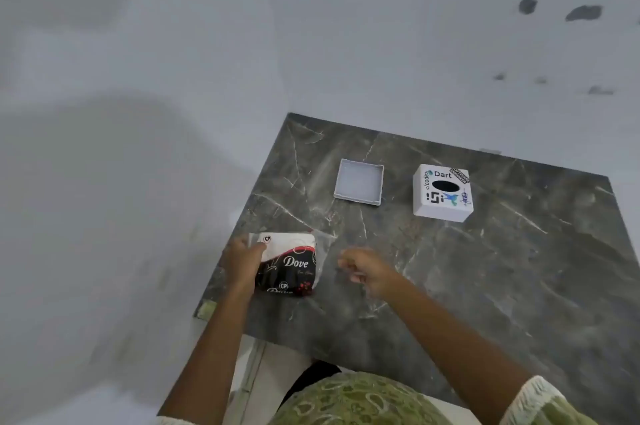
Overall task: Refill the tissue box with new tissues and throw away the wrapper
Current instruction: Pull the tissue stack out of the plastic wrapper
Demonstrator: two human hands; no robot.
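A wrapped pack of tissues (289, 263), black, white and red with "Dove" printed on it, lies near the left front of the dark marble table (485, 286). My left hand (242, 265) grips its left side. Just to the right of the pack hovers my right hand (367, 272), fingers loosely curled and holding nothing, not touching the clear wrapper edge. The white tissue box cover (443, 194), with stickers and a dark oval slot, stands farther back on the right. Its flat white base tray (359, 182) lies separately to the left of it.
The table stands in a corner of pale grey walls (415, 44), which carry dark marks at upper right. The table's left edge runs close to the pack. My green patterned clothing (363, 400) fills the bottom of the view.
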